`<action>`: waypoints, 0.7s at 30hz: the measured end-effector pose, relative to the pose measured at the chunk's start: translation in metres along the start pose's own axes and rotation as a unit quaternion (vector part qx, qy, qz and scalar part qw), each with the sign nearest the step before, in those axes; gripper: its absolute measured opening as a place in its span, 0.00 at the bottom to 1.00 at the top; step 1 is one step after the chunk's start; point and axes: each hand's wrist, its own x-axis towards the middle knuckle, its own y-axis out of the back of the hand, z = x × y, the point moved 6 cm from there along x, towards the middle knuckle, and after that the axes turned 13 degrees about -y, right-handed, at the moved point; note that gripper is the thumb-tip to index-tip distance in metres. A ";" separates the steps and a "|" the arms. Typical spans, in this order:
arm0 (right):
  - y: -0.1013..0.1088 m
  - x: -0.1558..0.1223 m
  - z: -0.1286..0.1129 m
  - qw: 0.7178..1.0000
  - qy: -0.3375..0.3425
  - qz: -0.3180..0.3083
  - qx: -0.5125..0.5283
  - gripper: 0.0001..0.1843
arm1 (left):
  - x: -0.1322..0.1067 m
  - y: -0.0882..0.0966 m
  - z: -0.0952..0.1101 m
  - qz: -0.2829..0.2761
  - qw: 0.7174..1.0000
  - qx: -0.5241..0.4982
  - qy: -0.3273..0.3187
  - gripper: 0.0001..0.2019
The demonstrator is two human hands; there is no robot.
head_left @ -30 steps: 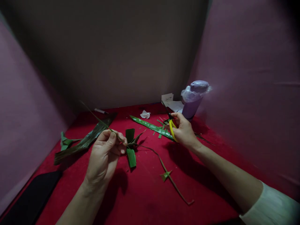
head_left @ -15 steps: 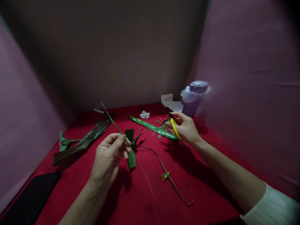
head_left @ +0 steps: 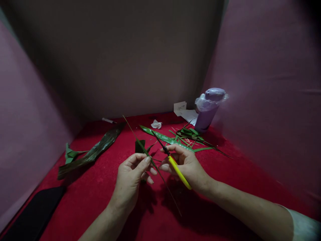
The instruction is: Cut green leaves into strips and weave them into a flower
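My left hand point(head_left: 131, 175) is closed in a pinch on a thin leaf midrib stick point(head_left: 135, 135) that slants from the upper left down past my fingers. My right hand point(head_left: 187, 167) grips scissors with a yellow handle point(head_left: 179, 172), their dark blades point(head_left: 158, 142) pointing up left beside the stick. The two hands are close together above the red cloth table point(head_left: 213, 187). A small folded green leaf piece point(head_left: 139, 146) lies just behind my left fingers.
A long dark leaf point(head_left: 92, 152) and a folded leaf bit point(head_left: 71, 154) lie at the left. A green leaf strip point(head_left: 163, 137) and a pile of cuttings point(head_left: 192, 134) lie near a purple wrapped cup point(head_left: 209, 108). Papers point(head_left: 184, 110), a crumpled tissue point(head_left: 156, 124), a pen point(head_left: 108, 120), a black object point(head_left: 32, 214).
My right hand has come from the cuttings near the cup toward my left hand, bringing the scissors beside the stick. My left hand has shifted right and nearer with the stick.
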 end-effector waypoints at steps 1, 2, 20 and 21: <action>-0.001 0.000 0.001 1.000 -0.005 -0.002 0.003 0.25 | 0.000 0.000 -0.001 0.001 1.000 0.000 0.002 0.07; -0.001 -0.001 0.002 1.000 -0.007 -0.002 0.008 0.25 | -0.001 -0.001 -0.002 0.000 1.000 0.000 0.004 0.07; -0.005 -0.003 0.006 1.000 -0.023 0.003 0.005 0.26 | -0.004 -0.003 -0.008 -0.021 0.999 -0.021 0.029 0.07; -0.005 -0.003 0.006 1.000 -0.020 0.001 0.004 0.26 | -0.004 -0.002 -0.007 -0.017 0.999 -0.021 0.025 0.07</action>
